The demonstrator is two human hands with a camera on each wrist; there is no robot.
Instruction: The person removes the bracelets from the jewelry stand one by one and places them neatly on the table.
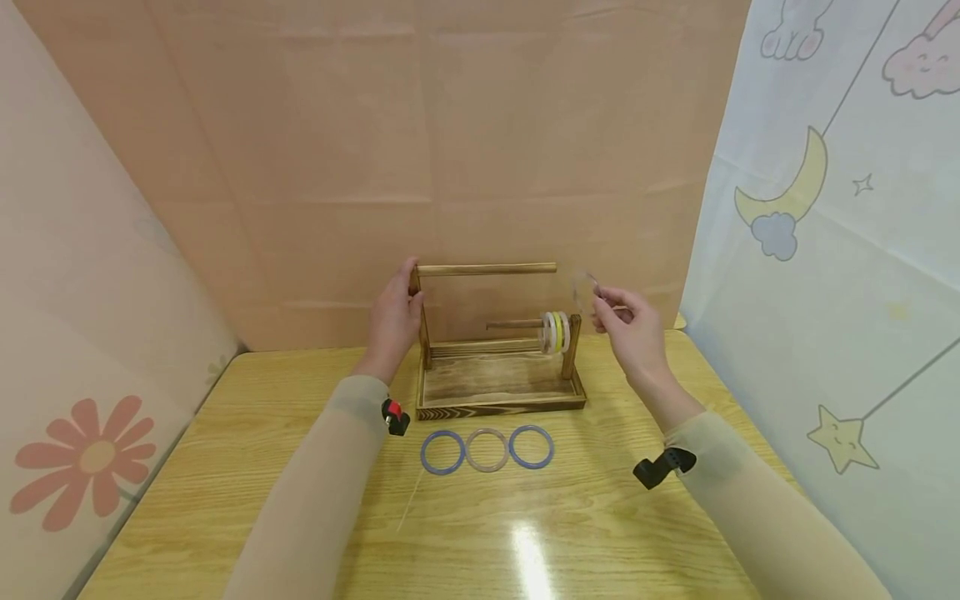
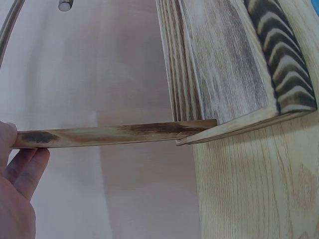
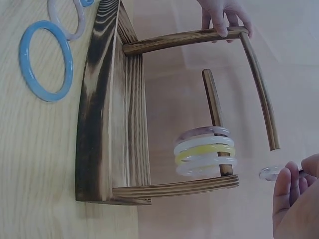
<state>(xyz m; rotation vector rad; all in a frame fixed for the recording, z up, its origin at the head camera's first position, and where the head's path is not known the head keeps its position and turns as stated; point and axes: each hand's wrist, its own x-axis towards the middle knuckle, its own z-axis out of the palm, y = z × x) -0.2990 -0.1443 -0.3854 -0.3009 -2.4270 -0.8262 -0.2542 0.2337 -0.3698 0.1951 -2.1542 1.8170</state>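
Observation:
A wooden bangle rack [image 1: 502,408] has a tray base and two rods. My left hand [image 1: 395,321] grips the top of its left post [image 2: 109,135], thumb and fingers on either side. Off the free right end of the upper rod [image 1: 487,269], my right hand [image 1: 633,333] pinches a clear, purplish bangle [image 3: 269,173]. In the right wrist view that bangle sits just below the rod's tip. Several bangles, a yellow bangle [image 3: 204,152] among them, hang on the lower rod [image 1: 513,323] against the short right post [image 1: 572,350].
In front of the rack, a blue bangle [image 1: 423,452], a pale pink bangle [image 1: 487,470] and another blue bangle [image 1: 532,467] lie in a row on the wood-grain table [image 1: 600,533]. A tan cloth backdrop [image 1: 300,167] hangs behind; printed cloth walls stand at both sides.

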